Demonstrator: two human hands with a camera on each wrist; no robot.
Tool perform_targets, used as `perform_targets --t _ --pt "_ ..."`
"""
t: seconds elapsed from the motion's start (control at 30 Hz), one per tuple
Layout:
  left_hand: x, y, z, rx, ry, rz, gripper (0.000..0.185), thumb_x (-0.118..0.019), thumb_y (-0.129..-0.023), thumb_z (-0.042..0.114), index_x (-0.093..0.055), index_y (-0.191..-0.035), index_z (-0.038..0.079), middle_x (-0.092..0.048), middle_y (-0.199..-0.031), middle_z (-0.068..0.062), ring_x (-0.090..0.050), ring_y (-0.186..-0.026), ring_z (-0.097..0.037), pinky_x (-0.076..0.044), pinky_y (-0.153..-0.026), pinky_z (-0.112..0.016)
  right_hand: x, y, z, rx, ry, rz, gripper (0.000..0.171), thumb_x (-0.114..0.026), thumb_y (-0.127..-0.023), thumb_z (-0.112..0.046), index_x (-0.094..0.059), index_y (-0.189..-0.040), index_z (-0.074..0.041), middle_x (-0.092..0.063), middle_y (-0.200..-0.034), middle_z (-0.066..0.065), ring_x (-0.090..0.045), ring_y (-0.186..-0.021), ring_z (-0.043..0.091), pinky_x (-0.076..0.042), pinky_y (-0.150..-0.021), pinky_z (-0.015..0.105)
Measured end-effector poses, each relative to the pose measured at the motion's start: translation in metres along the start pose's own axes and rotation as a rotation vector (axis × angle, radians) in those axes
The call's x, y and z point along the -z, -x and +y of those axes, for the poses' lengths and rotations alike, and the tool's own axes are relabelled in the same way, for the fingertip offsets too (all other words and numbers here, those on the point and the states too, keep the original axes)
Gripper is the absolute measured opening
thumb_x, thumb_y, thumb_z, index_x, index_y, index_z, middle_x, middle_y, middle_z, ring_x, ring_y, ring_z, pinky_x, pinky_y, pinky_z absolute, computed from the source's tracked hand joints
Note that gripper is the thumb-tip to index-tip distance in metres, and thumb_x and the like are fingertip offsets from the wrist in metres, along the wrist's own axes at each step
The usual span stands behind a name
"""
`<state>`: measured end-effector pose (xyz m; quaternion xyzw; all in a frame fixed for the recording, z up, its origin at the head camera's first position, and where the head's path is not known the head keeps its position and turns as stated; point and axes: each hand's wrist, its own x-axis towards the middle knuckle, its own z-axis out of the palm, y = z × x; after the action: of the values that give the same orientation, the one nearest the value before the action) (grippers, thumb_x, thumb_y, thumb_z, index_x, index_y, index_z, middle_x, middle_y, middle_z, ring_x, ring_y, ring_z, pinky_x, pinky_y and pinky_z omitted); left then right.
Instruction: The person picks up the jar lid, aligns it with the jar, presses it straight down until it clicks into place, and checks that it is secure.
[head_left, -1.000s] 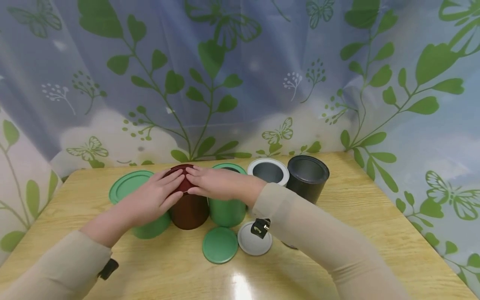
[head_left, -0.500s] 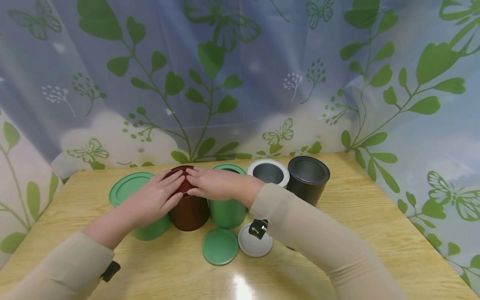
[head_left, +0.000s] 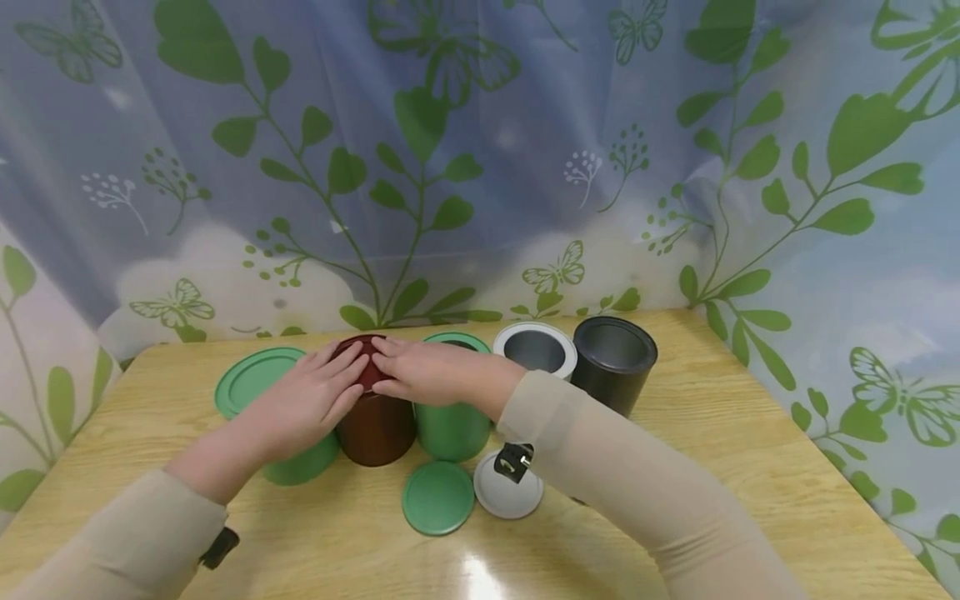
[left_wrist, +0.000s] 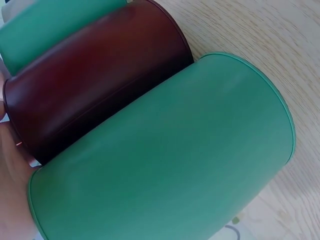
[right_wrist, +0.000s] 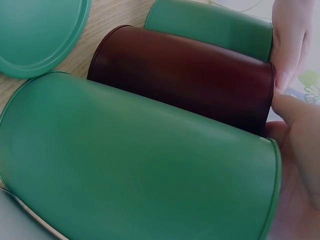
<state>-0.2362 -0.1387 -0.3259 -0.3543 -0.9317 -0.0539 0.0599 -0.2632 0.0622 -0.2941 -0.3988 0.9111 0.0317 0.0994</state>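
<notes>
Hands meet on top of the dark red can in the head view: the left hand and right hand lie flat with straight fingers pressing its lid, mostly hidden beneath them. The green can under the left palm is largely covered. From the left wrist view, only a sliver of palm shows beside the can walls. From the right wrist view, fingertips touch the red can's top edge.

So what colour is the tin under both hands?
Dark red round metal tin, clearest in the right wrist view.
</notes>
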Motion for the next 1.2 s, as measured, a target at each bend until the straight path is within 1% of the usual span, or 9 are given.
perform_targets --t 0.23,0.47,0.7,0.77,0.83,0.97,1.03,1.1,1.2 --pt "-0.001 -0.002 0.001 0.016 -0.016 -0.012 0.050 -0.038 -0.101 0.029 -0.039 -0.140 -0.002 -0.026 -0.147 -0.025 -0.023 -0.135 -0.041 -0.023 -0.105 -0.057 -0.002 -0.001 0.001 0.001 0.001 0.020 0.056 -0.033 -0.102 -0.037 -0.024 -0.146 -0.004 -0.016 -0.153 0.014 -0.013 -0.140 0.020 -0.016 -0.111 0.027" --pt "0.002 -0.003 0.003 0.026 0.002 -0.019 0.049 -0.039 -0.100 0.030 -0.041 -0.139 0.000 -0.030 -0.145 -0.025 -0.025 -0.134 -0.040 -0.023 -0.104 -0.057 -0.001 0.000 -0.001 -0.002 0.043 0.018 0.055 -0.033 -0.102 -0.037 -0.027 -0.146 -0.004 -0.019 -0.152 0.013 -0.014 -0.140 0.020 -0.016 -0.111 0.028" --pt "0.008 -0.004 0.005 -0.003 0.002 0.001 0.047 -0.042 -0.100 0.028 -0.046 -0.136 -0.002 -0.035 -0.142 -0.025 -0.032 -0.131 -0.038 -0.028 -0.101 -0.057 0.004 -0.001 -0.005 0.001 0.038 0.002 0.054 -0.034 -0.102 -0.035 -0.030 -0.145 -0.003 -0.020 -0.152 0.015 -0.017 -0.140 0.021 -0.018 -0.111 0.027" --pt "0.010 -0.005 0.006 0.006 0.009 -0.013 0.048 -0.042 -0.100 0.029 -0.046 -0.136 -0.002 -0.035 -0.142 -0.026 -0.032 -0.131 -0.039 -0.028 -0.100 -0.058 0.006 -0.001 -0.006 -0.004 0.021 -0.002 0.054 -0.035 -0.102 -0.035 -0.030 -0.145 -0.003 -0.020 -0.152 0.015 -0.017 -0.140 0.020 -0.018 -0.111 0.027" --pt "0.012 -0.004 0.008 0.034 0.007 -0.045 0.049 -0.040 -0.100 0.031 -0.043 -0.138 -0.001 -0.032 -0.144 -0.026 -0.030 -0.132 -0.039 -0.026 -0.101 -0.060 0.006 -0.001 -0.006 -0.020 0.022 -0.010 0.055 -0.034 -0.102 -0.037 -0.029 -0.145 -0.004 -0.019 -0.152 0.014 -0.016 -0.140 0.021 -0.017 -0.111 0.028" --pt "0.011 -0.001 0.009 0.088 -0.031 -0.078 0.056 -0.036 -0.100 0.040 -0.039 -0.140 0.000 -0.029 -0.145 -0.026 -0.025 -0.134 -0.040 -0.022 -0.102 -0.062 0.001 0.001 -0.007 -0.088 0.089 -0.011 0.060 -0.028 -0.100 -0.045 -0.026 -0.147 -0.007 -0.015 -0.154 0.012 -0.011 -0.141 0.021 -0.018 -0.111 0.034" --pt "0.008 0.001 0.009 0.094 -0.055 -0.072 0.064 -0.037 -0.098 0.047 -0.038 -0.141 -0.001 -0.028 -0.145 -0.027 -0.025 -0.134 -0.040 -0.021 -0.102 -0.062 -0.003 0.003 -0.007 -0.112 0.118 -0.003 0.065 -0.027 -0.099 -0.051 -0.024 -0.148 -0.009 -0.014 -0.154 0.011 -0.009 -0.141 0.021 -0.019 -0.111 0.037" --pt "0.005 0.003 0.009 0.082 -0.084 -0.047 0.070 -0.043 -0.095 0.051 -0.038 -0.140 -0.003 -0.028 -0.144 -0.028 -0.025 -0.134 -0.041 -0.022 -0.102 -0.061 -0.005 0.004 -0.006 -0.125 0.131 0.003 0.069 -0.027 -0.097 -0.055 -0.022 -0.149 -0.010 -0.013 -0.155 0.009 -0.008 -0.141 0.020 -0.018 -0.111 0.039" --pt "0.000 0.003 0.010 0.058 -0.128 -0.005 0.074 -0.052 -0.091 0.050 -0.040 -0.138 -0.006 -0.032 -0.142 -0.030 -0.029 -0.132 -0.042 -0.026 -0.102 -0.060 -0.009 0.006 -0.005 -0.113 0.148 0.021 0.071 -0.030 -0.096 -0.056 -0.021 -0.149 -0.009 -0.014 -0.154 0.009 -0.010 -0.141 0.019 -0.020 -0.111 0.039"
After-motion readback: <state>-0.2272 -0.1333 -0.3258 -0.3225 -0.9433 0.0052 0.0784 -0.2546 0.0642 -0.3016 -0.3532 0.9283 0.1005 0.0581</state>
